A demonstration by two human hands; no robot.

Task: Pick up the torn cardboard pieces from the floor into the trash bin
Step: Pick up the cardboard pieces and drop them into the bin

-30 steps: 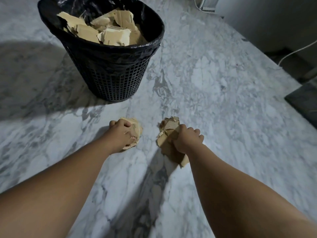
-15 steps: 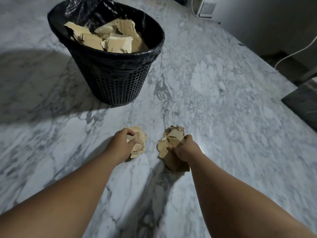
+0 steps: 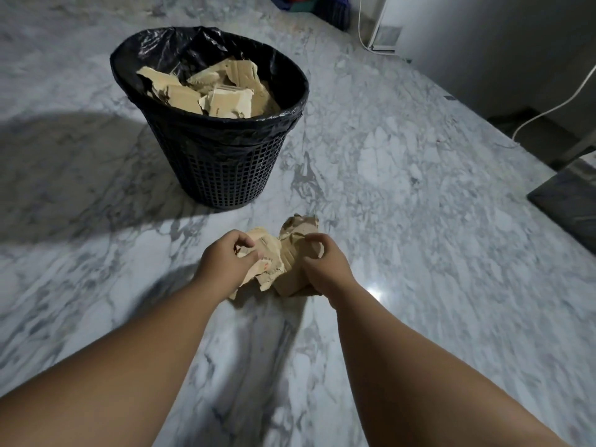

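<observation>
A black mesh trash bin (image 3: 225, 175) lined with a black bag stands on the marble floor, holding several torn cardboard pieces (image 3: 222, 98). In front of it, my left hand (image 3: 222, 262) grips a bunch of torn cardboard pieces (image 3: 271, 256). Beside it, my right hand (image 3: 322, 266) grips another bunch of brown cardboard scraps (image 3: 300, 230). The two bunches touch each other between my hands, just above the floor. My fingers hide part of both bunches.
Grey-white marble floor (image 3: 403, 175) spreads all around. A dark mat (image 3: 567, 204) lies at the right edge. A white cable (image 3: 548, 111) runs along the wall at the back right. Coloured items (image 3: 309, 1) sit at the top edge.
Both hands have drawn together, so the two cardboard bunches now touch. The view has pulled back and the bin appears farther away.
</observation>
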